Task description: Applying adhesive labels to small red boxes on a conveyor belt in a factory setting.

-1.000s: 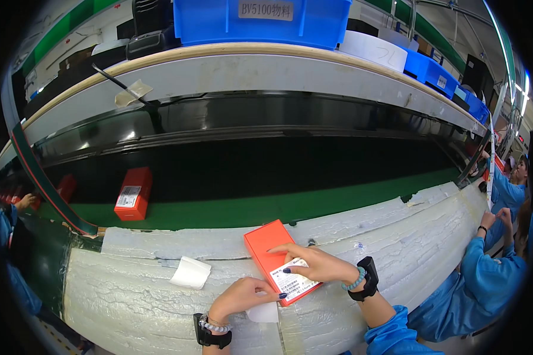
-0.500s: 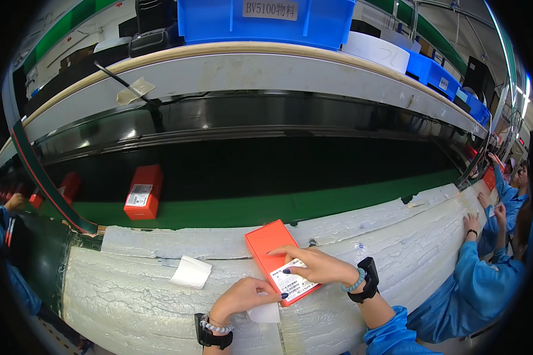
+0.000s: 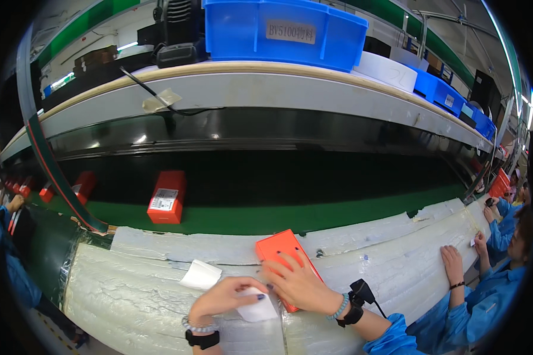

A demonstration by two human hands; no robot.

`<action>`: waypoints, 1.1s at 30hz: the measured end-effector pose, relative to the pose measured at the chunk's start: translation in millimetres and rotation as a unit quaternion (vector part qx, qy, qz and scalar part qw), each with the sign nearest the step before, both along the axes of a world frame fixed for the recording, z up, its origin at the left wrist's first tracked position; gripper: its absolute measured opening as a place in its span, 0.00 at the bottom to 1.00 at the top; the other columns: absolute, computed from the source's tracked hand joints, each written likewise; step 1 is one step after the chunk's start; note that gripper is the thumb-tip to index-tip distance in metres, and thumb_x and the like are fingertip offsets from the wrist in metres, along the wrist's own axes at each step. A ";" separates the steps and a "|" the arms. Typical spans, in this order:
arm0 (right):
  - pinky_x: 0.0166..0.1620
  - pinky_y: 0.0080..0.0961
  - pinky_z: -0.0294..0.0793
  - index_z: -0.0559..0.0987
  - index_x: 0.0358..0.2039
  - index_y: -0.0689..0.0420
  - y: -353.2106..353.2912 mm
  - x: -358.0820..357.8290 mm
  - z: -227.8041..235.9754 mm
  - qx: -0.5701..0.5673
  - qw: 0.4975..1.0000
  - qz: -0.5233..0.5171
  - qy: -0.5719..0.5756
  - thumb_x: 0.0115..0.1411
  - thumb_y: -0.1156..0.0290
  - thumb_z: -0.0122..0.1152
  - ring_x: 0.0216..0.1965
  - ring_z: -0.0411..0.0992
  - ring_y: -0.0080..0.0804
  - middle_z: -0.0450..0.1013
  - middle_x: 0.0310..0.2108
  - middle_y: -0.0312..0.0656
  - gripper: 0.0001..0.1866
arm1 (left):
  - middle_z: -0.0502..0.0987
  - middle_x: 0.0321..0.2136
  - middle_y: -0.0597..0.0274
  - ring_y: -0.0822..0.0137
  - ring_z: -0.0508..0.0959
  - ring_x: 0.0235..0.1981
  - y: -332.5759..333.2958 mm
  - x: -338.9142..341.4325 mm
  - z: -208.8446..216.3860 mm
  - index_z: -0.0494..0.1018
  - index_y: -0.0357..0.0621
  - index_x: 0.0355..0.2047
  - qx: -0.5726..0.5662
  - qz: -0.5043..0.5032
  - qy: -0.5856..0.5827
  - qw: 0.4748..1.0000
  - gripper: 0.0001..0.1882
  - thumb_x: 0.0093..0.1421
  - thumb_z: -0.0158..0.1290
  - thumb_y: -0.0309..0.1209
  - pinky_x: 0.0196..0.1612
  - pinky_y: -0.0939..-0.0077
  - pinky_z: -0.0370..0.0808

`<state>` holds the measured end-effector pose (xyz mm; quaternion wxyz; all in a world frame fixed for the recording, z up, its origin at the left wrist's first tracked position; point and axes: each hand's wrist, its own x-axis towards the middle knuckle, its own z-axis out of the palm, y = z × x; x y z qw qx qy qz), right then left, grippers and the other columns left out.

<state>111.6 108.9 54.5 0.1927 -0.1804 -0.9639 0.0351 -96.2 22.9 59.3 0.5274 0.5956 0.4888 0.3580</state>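
An orange-red box (image 3: 272, 244) lies tilted on the plastic-covered bench in front of me. My right hand (image 3: 302, 287) rests over its near half with the fingers spread, hiding the white printed label there. Just left of the box, my left hand (image 3: 225, 297) curls thumb and forefinger together at a white slip of paper (image 3: 259, 309), which appears pinched between them. Another white paper piece (image 3: 201, 275), slightly folded, lies on the bench beyond my left hand.
Behind the bench runs a green conveyor belt (image 3: 243, 220) carrying a labelled orange-red box (image 3: 167, 198), with more boxes farther left. Above it, a shelf (image 3: 266, 83) holds a blue bin (image 3: 290, 29). Co-workers in blue sit at right (image 3: 456, 302) and left.
My right hand has flattened over the label, fingers now spread. My left hand has drawn back left from the box, the white slip shifting with it. The whole view has swung slightly.
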 end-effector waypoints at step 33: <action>0.59 0.51 0.55 0.73 0.48 0.52 49.4 42.6 -65.2 -0.032 0.993 -0.092 0.069 0.54 0.76 0.51 0.55 0.60 0.43 0.65 0.48 0.43 0.20 | 0.75 0.34 0.58 0.57 0.74 0.36 13.7 -24.4 -37.8 0.75 0.44 0.39 0.241 0.523 0.262 0.775 0.12 0.52 0.55 0.23 0.42 0.63 0.71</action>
